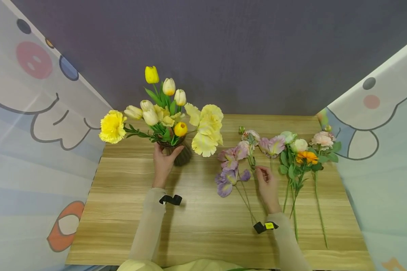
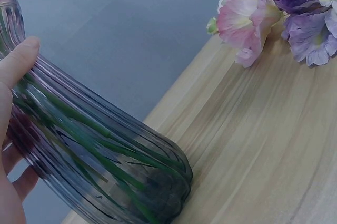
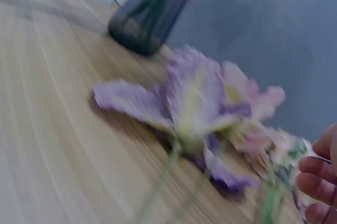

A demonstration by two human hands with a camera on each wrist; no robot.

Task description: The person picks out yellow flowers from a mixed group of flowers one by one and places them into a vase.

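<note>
My left hand (image 1: 164, 162) grips the ribbed, tinted glass vase (image 1: 182, 156) near its neck, thumb on one side and fingers round the other. Green stems (image 2: 100, 145) show through the glass. Yellow and cream tulips (image 1: 150, 116), a yellow carnation (image 1: 112, 127) and a large pale-yellow flower (image 1: 207, 130) spread from its mouth. My right hand (image 1: 268, 188) is over the table, fingers loosely bent, beside the stem of a pale-pink flower (image 1: 251, 137). Purple flowers (image 1: 226, 181) and a pink-purple flower (image 1: 232, 156) lie to its left. The right wrist view is blurred.
White-green ranunculus-like flowers (image 1: 298, 145), an orange flower (image 1: 306, 157) and a pale-peach flower (image 1: 322, 140) lie at the right of the wooden table (image 1: 122, 226). A dark panel (image 1: 257, 56) stands behind; printed cloths (image 1: 27, 150) hang at both sides.
</note>
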